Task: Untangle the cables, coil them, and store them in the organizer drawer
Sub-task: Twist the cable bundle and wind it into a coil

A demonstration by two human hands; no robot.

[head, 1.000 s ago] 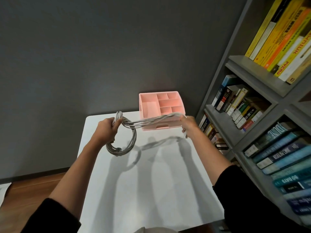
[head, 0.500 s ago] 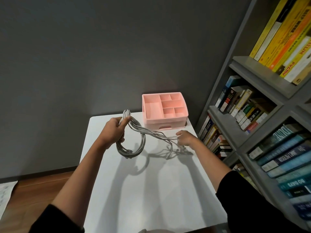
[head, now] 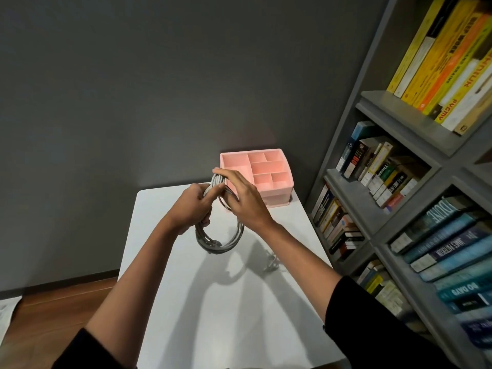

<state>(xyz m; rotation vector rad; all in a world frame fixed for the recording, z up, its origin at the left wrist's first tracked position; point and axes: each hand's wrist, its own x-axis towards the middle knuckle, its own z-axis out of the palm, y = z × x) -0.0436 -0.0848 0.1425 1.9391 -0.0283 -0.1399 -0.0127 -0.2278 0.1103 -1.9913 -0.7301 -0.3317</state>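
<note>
A bundle of grey cables [head: 216, 242] hangs in a round coil above the white table [head: 213, 302]. My left hand [head: 193, 206] grips the coil at its top left. My right hand [head: 241, 197] lies over the top of the coil, its fingers curled round the strands. A loose cable end [head: 271, 263] trails down onto the table to the right of the coil. The pink organizer [head: 266, 173] stands at the table's far edge, just behind my hands, its open top divided into several compartments and its drawer front shut.
A grey bookshelf [head: 386, 166] full of books stands close along the table's right side. A dark grey wall rises behind the table. Wooden floor [head: 53, 307] shows to the left, below the table's left edge.
My right hand has come up from the table and left to the top of the coil, bringing the stretched strands over it. The left hand kept holding the coil.
</note>
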